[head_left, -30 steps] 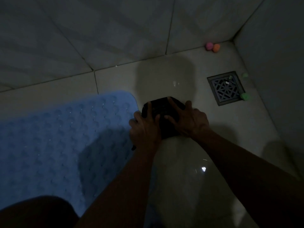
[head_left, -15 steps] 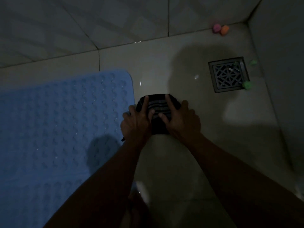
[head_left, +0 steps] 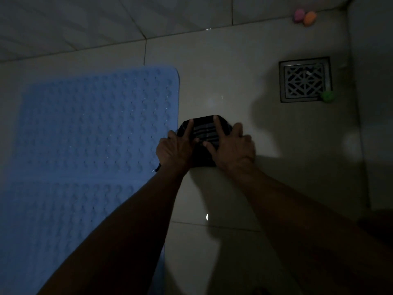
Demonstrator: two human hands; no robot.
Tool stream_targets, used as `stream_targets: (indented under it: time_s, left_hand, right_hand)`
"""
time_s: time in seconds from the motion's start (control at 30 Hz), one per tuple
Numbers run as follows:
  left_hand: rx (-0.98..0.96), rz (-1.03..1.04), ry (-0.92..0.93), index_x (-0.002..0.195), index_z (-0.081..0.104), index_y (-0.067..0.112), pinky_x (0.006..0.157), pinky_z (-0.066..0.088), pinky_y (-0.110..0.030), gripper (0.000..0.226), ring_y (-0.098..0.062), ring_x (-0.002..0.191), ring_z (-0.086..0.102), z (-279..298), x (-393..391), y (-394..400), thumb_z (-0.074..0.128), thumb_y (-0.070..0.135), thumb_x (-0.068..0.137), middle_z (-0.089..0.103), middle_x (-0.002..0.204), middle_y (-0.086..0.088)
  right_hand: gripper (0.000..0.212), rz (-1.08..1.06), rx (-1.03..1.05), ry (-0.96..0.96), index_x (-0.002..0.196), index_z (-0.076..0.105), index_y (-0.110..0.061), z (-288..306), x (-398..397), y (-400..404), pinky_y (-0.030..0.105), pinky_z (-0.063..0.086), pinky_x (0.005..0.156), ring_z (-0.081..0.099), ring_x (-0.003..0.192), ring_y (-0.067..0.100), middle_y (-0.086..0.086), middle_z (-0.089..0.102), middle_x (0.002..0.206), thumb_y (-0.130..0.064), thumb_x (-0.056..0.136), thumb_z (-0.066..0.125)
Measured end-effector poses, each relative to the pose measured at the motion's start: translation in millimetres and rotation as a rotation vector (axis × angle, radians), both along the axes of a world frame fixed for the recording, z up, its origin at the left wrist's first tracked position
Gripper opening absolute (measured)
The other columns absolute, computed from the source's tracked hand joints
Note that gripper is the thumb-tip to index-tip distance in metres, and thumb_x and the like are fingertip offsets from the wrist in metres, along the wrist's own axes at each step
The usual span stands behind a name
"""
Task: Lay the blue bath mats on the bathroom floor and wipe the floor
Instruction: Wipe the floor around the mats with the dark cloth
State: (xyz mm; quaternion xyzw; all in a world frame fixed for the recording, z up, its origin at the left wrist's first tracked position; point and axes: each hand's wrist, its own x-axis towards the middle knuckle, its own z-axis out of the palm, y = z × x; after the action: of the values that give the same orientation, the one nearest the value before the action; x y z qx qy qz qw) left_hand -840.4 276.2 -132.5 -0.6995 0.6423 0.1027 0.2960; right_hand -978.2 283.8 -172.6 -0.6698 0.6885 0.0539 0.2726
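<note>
Both my hands, left [head_left: 174, 150] and right [head_left: 232, 145], press flat on a dark striped cloth [head_left: 204, 128] just beside the blue mat [head_left: 89, 133] on the floor [head_left: 234, 81].

Cloth [head_left: 205, 129] just right of mat [head_left: 89, 133]

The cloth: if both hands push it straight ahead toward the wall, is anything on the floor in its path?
Nothing visible. Both hands, left and right, press the dark striped cloth onto bare tile. The blue bath mat lies left of it, the floor drain off right.
</note>
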Motion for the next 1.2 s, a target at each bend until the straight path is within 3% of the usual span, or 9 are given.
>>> stream_targets:
  time_s: [0.1, 0.27, 0.37, 0.5, 0.77, 0.97, 1.1, 1.2]
  left_hand:
    - [0.007, -0.020, -0.017, 0.153, -0.022, 0.038, 0.084, 0.041, -0.038, 0.093, -0.032, 0.114, 0.052, 4.5, 0.2, 12.3, 0.050, 0.055, 0.097, 0.041, 0.139, -0.019]
    - [-0.010, 0.011, 0.043, 0.152, -0.021, 0.040, 0.087, 0.043, -0.040, 0.085, -0.033, 0.111, 0.052, 0.2, 12.0, 43.2, 0.043, 0.058, 0.098, 0.040, 0.137, -0.020]
    - [-0.043, 0.025, 0.075, 0.153, -0.019, 0.042, 0.083, 0.042, -0.039, 0.078, -0.035, 0.108, 0.054, -4.1, 20.3, 63.0, 0.034, 0.061, 0.100, 0.040, 0.138, -0.020]
    - [-0.084, 0.039, 0.168, 0.155, -0.015, 0.042, 0.075, 0.036, -0.036, 0.072, -0.033, 0.106, 0.055, -15.1, 34.3, 98.7, 0.026, 0.063, 0.100, 0.042, 0.137, -0.018]
    - [-0.160, 0.102, 0.356, 0.156, 0.000, 0.045, 0.072, 0.035, -0.037, 0.066, -0.033, 0.106, 0.052, -26.3, 59.8, 175.5, 0.026, 0.065, 0.099, 0.043, 0.133, -0.016]
    - [-0.133, 0.064, 0.439, 0.155, -0.003, 0.046, 0.082, 0.045, -0.041, 0.065, -0.033, 0.115, 0.045, -29.6, 78.7, 224.7, 0.027, 0.062, 0.100, 0.035, 0.143, -0.016]
    - [-0.147, 0.010, 0.470, 0.156, -0.001, 0.045, 0.073, 0.041, -0.038, 0.065, -0.033, 0.110, 0.047, -29.4, 87.2, 250.6, 0.027, 0.063, 0.100, 0.038, 0.136, -0.014]
    - [-0.156, -0.002, 0.472, 0.156, -0.001, 0.044, 0.076, 0.045, -0.039, 0.066, -0.033, 0.111, 0.047, -29.3, 88.4, 264.3, 0.028, 0.063, 0.100, 0.039, 0.135, -0.015]
  right_hand:
    - [0.082, 0.014, -0.004, 0.014, 0.156, -0.011, -0.037, 0.8, 3.4, 11.8, 0.044, 0.043, 0.094, 0.047, 0.118, 0.046, 0.024, 0.016, 0.154, -0.072, 0.094, 0.028]
    - [0.082, 0.017, -0.030, 0.049, 0.156, -0.011, -0.037, -3.3, 10.5, 40.0, 0.042, 0.045, 0.089, 0.051, 0.114, 0.044, 0.023, 0.023, 0.151, -0.074, 0.093, 0.026]
    - [0.081, 0.015, -0.028, 0.060, 0.156, -0.011, -0.038, -0.9, 13.9, 62.1, 0.038, 0.043, 0.080, 0.055, 0.103, 0.039, 0.022, 0.030, 0.146, -0.073, 0.093, 0.026]
    - [0.081, -0.029, -0.003, -0.008, 0.156, -0.009, -0.041, 6.9, 19.9, 98.8, 0.040, 0.045, 0.087, 0.053, 0.107, 0.040, 0.021, 0.029, 0.146, -0.073, 0.092, 0.030]
    - [0.081, -0.059, 0.049, 0.133, 0.155, -0.009, -0.045, 14.3, 40.9, 175.5, 0.038, 0.047, 0.080, 0.058, 0.094, 0.037, 0.017, 0.037, 0.135, -0.076, 0.091, 0.030]
    - [0.081, -0.115, 0.150, 0.244, 0.153, -0.012, -0.047, 24.5, 62.0, 226.0, 0.040, 0.046, 0.079, 0.058, 0.103, 0.038, 0.016, 0.035, 0.136, -0.077, 0.090, 0.030]
    - [0.081, -0.144, 0.157, 0.243, 0.155, -0.008, -0.046, 30.0, 69.5, 255.5, 0.038, 0.045, 0.079, 0.059, 0.103, 0.036, 0.015, 0.036, 0.135, -0.075, 0.090, 0.033]
    - [0.082, -0.161, 0.168, 0.233, 0.155, -0.008, -0.046, 32.6, 70.9, 269.6, 0.039, 0.046, 0.084, 0.058, 0.105, 0.037, 0.016, 0.037, 0.136, -0.075, 0.091, 0.034]
